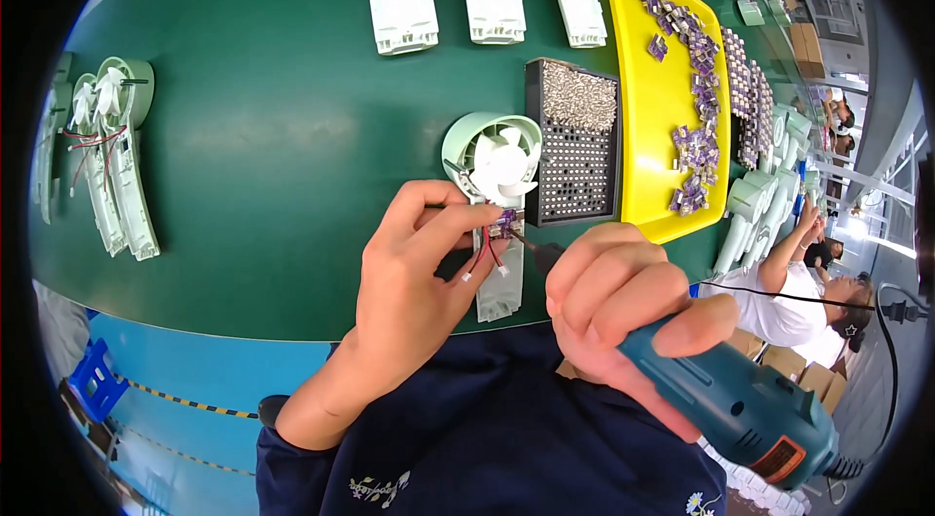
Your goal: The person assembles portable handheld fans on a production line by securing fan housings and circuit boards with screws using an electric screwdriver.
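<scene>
A pale green fan housing (501,297) lies on the green table close to its front edge, its round head with a white fan blade (504,164) pointing away from me. A small purple circuit board (503,222) with red and black wires sits in the handle just below the head. My left hand (414,273) is closed on the housing, index fingertip at the board and thumb by the handle's side. In my right hand (628,307) is a teal electric screwdriver (735,399), its bit slanting down to the board. Any screw at the tip is too small to make out.
Right of the fan stands a black screw tray (579,221) with many screws. Beside it is a yellow tray (648,127) of purple boards. Handle shells (401,5) lie at the back, fan housings (122,156) at left. A power cord (891,370) hangs right; co-workers (794,307) sit beyond.
</scene>
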{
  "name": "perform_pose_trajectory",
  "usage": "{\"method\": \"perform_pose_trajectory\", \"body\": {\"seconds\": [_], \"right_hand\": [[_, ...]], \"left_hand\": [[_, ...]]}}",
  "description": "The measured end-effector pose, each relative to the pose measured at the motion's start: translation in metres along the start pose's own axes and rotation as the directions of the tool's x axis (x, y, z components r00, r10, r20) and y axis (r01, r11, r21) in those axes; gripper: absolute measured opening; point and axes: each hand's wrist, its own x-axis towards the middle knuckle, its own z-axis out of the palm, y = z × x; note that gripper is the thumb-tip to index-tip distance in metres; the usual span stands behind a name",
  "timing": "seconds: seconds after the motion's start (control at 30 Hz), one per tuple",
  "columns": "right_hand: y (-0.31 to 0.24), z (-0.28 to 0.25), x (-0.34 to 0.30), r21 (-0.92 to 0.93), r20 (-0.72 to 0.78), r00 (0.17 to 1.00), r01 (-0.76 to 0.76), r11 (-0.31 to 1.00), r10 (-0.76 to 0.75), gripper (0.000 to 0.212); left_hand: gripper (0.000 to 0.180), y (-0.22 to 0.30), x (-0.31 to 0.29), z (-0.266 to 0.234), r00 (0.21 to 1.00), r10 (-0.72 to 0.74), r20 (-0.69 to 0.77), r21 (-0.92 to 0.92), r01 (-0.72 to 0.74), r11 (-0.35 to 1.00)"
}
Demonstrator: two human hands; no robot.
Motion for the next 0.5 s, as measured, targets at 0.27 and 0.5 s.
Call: {"method": "perform_pose_trajectory", "body": {"seconds": [0.27, 0.5], "right_hand": [[-0.022, -0.026, -0.013, 0.261, -0.575, 0.771, -0.144, 0.955, 0.273, 0.057], [-0.03, -0.01, -0.048, 0.375, -0.271, 0.344, -0.822, 0.428, 0.899, 0.041]], "left_hand": [[0.028, -0.002, -0.011, -0.009, 0.992, -0.056, -0.113, -0.11, 0.043, 0.993], [0.035, 0.012, -0.025, -0.013, 0.987, 0.153, -0.04, -0.015, -0.153, 0.988]]}}
